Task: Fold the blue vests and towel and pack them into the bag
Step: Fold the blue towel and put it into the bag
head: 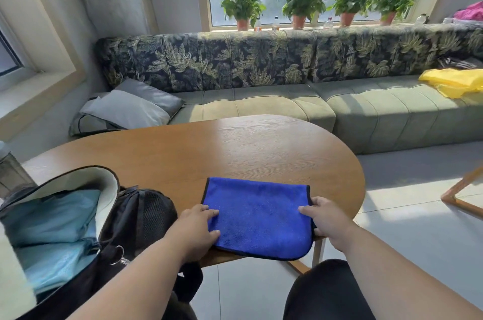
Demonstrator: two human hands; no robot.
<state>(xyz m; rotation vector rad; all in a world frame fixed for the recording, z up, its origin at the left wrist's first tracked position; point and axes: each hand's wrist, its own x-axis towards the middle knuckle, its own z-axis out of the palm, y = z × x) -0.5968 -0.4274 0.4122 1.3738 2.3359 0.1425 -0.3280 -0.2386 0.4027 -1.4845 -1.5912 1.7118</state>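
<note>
Both forearms reach in from the bottom edge, and between them sits the blue towel (257, 217), folded into a rectangle at the near edge of the wooden table (235, 147), its front hem curling just over the rim. Left hand (200, 228) lies on the towel's left side, fingers laid fairly straight across the fabric, thumb out of sight. Right hand (325, 217) has the right edge, fingers curled round the black-trimmed border in a pinch. Off to the left stands the black backpack (136, 217), flap thrown wide open, and light blue vests (55, 217) are already lying folded inside it. Beyond the table runs a green sofa (261, 108) with a grey cushion (130, 105), and potted plants (303, 4) line the windowsill.
</note>
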